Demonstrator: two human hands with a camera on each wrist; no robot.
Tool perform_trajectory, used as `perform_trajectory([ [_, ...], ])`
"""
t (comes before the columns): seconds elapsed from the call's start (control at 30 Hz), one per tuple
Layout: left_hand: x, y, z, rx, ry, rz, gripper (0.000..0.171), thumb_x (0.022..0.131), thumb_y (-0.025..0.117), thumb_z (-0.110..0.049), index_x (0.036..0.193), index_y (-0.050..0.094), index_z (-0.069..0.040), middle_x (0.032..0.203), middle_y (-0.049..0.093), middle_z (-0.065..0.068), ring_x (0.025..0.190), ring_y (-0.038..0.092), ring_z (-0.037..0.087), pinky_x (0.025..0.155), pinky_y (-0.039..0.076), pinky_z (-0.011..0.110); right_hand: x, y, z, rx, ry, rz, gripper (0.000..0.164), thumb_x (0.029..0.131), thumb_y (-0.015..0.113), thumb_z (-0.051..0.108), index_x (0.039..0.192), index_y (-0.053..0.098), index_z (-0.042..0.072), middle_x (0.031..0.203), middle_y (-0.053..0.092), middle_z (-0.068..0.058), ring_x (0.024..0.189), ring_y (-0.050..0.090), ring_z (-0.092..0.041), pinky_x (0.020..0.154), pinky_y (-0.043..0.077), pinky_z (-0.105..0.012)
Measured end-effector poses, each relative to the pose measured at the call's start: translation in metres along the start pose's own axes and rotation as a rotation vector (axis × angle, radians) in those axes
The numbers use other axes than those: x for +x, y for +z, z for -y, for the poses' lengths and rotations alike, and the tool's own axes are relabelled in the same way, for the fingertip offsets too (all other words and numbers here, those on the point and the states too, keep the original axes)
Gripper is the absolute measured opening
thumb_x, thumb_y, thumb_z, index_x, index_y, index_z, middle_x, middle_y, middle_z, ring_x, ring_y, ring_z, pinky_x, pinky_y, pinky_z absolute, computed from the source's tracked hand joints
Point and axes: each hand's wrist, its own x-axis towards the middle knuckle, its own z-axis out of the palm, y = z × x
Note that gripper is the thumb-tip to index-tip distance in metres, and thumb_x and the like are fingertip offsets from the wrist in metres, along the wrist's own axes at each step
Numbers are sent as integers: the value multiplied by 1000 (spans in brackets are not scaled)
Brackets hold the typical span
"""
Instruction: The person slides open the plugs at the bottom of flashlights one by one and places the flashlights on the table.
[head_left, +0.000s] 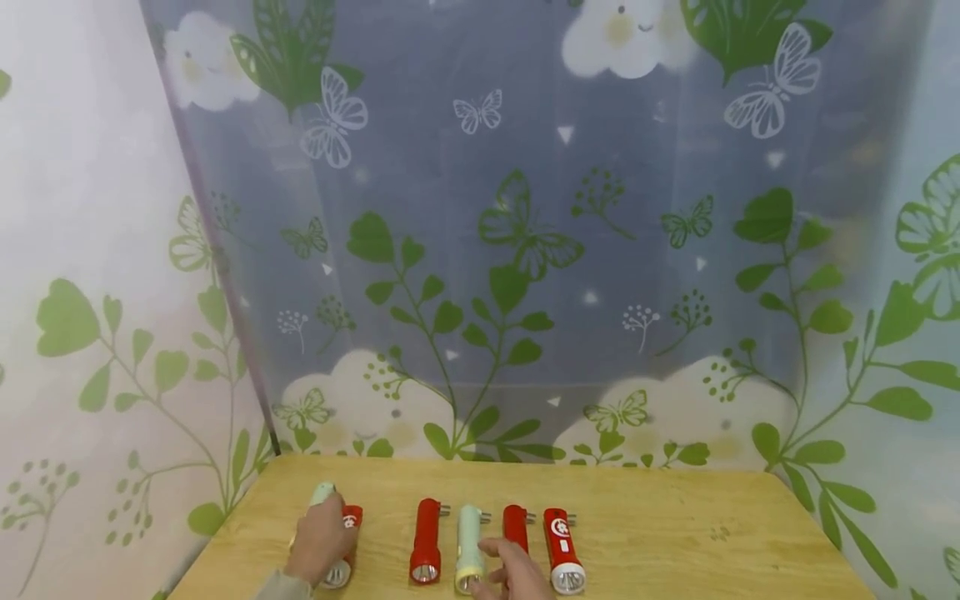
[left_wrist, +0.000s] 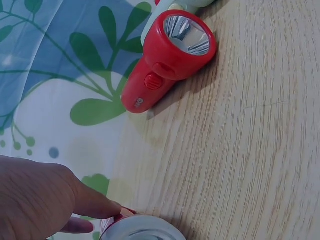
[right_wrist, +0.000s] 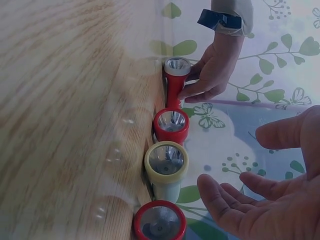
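My left hand [head_left: 318,537] pinches a red flashlight with a white head [head_left: 337,573] at the table's left side; in the right wrist view its fingers lie along that flashlight's red body [right_wrist: 175,87]. A mint-green flashlight [head_left: 322,492] shows just beyond the left hand, mostly hidden by it. My right hand [head_left: 516,571] hovers by another mint-green flashlight with a yellow rim [head_left: 468,537] and partly covers a red flashlight [head_left: 515,525]. Seen from the right wrist, the right hand [right_wrist: 272,200] has its fingers apart and nothing in them.
Between the hands lies an all-red flashlight [head_left: 426,542]. Another red flashlight with a white rim [head_left: 561,542] is at the right end of the row. Metal plug prongs stick out near several tails. A patterned curtain [head_left: 480,333] hangs behind the wooden table [head_left: 690,542].
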Motion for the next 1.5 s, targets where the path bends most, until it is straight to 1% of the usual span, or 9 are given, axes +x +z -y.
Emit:
perform_trajectory([
  [0.2, -1, 2, -2, -2, 9, 2, 19, 77, 67, -6, 91, 58, 2, 81, 63, 13, 68, 58, 23, 57, 50, 34, 3, -1, 0, -49, 32, -30, 53, 91, 74, 26, 134, 56, 2, 134, 59, -18, 100, 63, -24, 77, 55, -42],
  [0.4, -1, 5, -1, 0, 0, 33, 26, 78, 68, -7, 99, 58, 5, 86, 65, 16, 71, 61, 25, 59, 53, 36, 3, -3, -2, -20, 47, -7, 52, 92, 73, 24, 135, 55, 0, 135, 57, -22, 102, 63, -26, 79, 56, -45],
  [0.53, 0, 6, -1, -23, -18, 48, 25, 77, 66, -7, 98, 56, 2, 85, 63, 15, 69, 60, 25, 56, 51, 35, 3, -2, 0, -40, 31, -17, 52, 92, 72, 25, 135, 56, 1, 135, 58, -22, 100, 63, -24, 75, 55, -40],
  [0.73, 0, 9, 2, -57, -26, 64, 40, 74, 70, -10, 108, 56, 4, 89, 65, 17, 70, 61, 25, 55, 51, 34, 3, -2, 0, -72, 27, -37, 51, 91, 73, 24, 134, 57, 3, 134, 59, -20, 98, 63, -21, 72, 52, -34],
  [0.9, 0, 11, 3, -50, -15, 38, 46, 73, 74, -12, 111, 57, 7, 91, 67, 19, 74, 64, 28, 60, 54, 39, 2, -4, 1, -73, 24, -44, 51, 91, 74, 23, 135, 56, 4, 134, 57, -21, 99, 63, -23, 74, 54, -38],
  [1.0, -1, 12, 4, -58, -13, 35, 50, 73, 74, -11, 116, 56, 8, 93, 67, 21, 75, 65, 28, 59, 54, 38, 3, -4, 1, -57, 30, -34, 51, 92, 73, 22, 136, 56, 3, 135, 56, -23, 101, 63, -25, 76, 55, -43],
  [1.23, 0, 12, 2, -93, -60, 44, 57, 75, 70, -10, 127, 53, 10, 101, 69, 26, 76, 67, 28, 55, 53, 33, 2, -7, 7, -52, 51, -33, 52, 92, 73, 25, 138, 55, 7, 131, 61, -17, 102, 63, -23, 76, 54, -42],
  [1.4, 1, 11, -3, -82, -50, 0, 58, 76, 73, -11, 128, 55, 8, 107, 70, 27, 87, 70, 34, 66, 58, 42, -1, -13, 13, -60, 32, -51, 49, 94, 70, 22, 139, 54, 9, 139, 57, -18, 107, 63, -26, 82, 56, -46],
  [1.5, 0, 11, -6, -97, -30, -34, 60, 76, 74, -12, 129, 55, 7, 104, 71, 24, 83, 70, 31, 64, 58, 41, -2, -16, 15, -67, 21, -74, 50, 94, 70, 22, 140, 54, 9, 132, 61, -16, 102, 64, -23, 82, 56, -43],
])
